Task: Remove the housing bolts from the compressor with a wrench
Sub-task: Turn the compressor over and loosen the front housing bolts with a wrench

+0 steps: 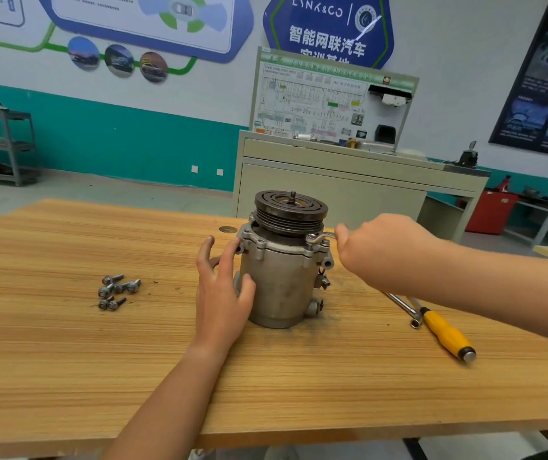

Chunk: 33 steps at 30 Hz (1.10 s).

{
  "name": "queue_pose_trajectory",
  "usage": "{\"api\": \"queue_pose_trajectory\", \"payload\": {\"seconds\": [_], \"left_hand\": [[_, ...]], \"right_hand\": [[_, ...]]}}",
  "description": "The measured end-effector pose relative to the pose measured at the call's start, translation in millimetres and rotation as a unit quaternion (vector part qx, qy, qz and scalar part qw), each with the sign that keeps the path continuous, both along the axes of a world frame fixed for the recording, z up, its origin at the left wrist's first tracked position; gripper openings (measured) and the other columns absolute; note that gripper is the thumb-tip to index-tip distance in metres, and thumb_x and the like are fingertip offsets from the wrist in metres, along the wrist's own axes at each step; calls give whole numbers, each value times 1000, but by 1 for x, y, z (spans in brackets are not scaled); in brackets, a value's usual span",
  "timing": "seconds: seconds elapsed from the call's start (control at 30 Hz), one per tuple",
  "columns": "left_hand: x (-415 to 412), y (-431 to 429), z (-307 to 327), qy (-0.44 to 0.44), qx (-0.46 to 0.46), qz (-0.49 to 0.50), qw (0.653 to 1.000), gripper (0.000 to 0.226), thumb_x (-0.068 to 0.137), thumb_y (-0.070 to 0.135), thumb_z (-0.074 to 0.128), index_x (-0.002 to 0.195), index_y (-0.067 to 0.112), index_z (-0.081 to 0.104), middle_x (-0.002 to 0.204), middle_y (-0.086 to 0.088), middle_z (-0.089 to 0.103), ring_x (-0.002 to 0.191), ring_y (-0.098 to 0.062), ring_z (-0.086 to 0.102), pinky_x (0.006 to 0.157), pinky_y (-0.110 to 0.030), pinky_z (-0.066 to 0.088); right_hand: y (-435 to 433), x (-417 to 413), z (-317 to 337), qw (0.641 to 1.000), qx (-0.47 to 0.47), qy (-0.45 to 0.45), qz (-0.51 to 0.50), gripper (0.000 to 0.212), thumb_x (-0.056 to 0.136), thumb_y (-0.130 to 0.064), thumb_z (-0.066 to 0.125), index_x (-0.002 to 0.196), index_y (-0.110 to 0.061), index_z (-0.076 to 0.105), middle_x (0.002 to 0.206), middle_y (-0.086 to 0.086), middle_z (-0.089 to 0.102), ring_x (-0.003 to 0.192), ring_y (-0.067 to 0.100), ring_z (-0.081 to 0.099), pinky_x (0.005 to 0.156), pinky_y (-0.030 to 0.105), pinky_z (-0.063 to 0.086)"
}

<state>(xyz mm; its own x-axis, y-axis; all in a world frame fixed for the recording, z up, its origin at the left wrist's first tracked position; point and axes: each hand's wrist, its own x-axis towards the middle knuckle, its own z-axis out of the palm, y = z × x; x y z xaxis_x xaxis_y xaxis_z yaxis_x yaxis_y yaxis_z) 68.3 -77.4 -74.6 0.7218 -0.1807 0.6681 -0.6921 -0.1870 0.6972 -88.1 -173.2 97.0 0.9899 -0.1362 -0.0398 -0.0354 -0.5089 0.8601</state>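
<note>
Compressor (282,287) stands upright near the middle of the wooden table (67,360), pulley (290,209) end up, grey housing below.

Left hand (224,290) is open and braces the left side of the housing: fingers spread and nearly straight, index tip up by the flange (262,249), thumb lying on the front of the body.

Right hand (378,247) comes in from the right, seen from the back, fingers closed round the handle of the wrench (320,237). The wrench lies roughly level; its ring end sits on the right side of the flange, just under the pulley rim. The bolt head under the ring is hidden.

Loose bolts (116,292) lie in a small cluster on the table, well apart from the compressor on its left.

Right of the compressor, partly under the right forearm: a yellow-handled screwdriver (445,333) and a second chrome wrench (405,308), side by side, both flat on the table.

Behind the table: a beige cabinet (332,194) carrying a wiring-diagram board (315,101).
</note>
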Motion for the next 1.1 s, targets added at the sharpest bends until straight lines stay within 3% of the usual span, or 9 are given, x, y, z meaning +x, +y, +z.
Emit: {"api": "queue_pose_trajectory", "payload": {"seconds": [0.17,0.23,0.3,0.4,0.73,0.9,1.1], "left_hand": [[1,-2,0,2,-4,1,1000,57,87,9,59,138,24,40,152,-2,10,125,-17,35,84,-45,52],[1,-2,0,1,-2,-1,1000,57,87,9,58,139,24,39,152,-1,10,125,-18,36,83,-45,52],[1,-1,0,4,0,-3,1000,58,87,9,58,139,25,38,152,0,10,123,-22,41,83,-45,52],[2,-1,-2,15,-4,0,1000,60,87,9,59,140,23,36,151,1,10,123,-27,43,82,-42,51],[4,-3,-3,22,-7,3,1000,59,87,9,58,140,22,35,152,-1,10,126,-23,40,81,-33,46],[3,-3,-3,21,-9,1,1000,58,87,10,58,140,22,35,152,0,10,125,-20,39,80,-30,43],[3,-2,-4,28,-11,-3,1000,57,89,12,57,140,24,34,152,2,11,111,-6,37,80,-28,41]], "right_hand": [[-4,3,-9,999,-27,6,26,47,89,9,41,135,3,38,84,5,49,40,18,26,34,25,19],[-4,4,-2,999,-34,12,21,41,91,4,41,132,-1,43,63,2,35,41,16,25,34,26,18],[-5,5,9,999,-33,33,16,36,92,0,41,127,-4,48,57,2,26,42,14,25,35,25,20],[-6,5,17,998,-23,54,15,31,90,1,43,120,-4,52,56,1,28,42,13,27,36,23,24],[-13,5,4,1000,3,19,21,33,90,-1,42,123,-4,49,57,0,24,42,13,24,36,24,21],[-28,8,-1,999,22,-17,42,37,94,-17,33,128,-7,42,54,-2,30,42,11,28,37,24,19],[-61,19,-10,996,47,-71,36,36,91,-7,42,127,-8,36,58,-3,37,45,11,33,38,22,23]]}}
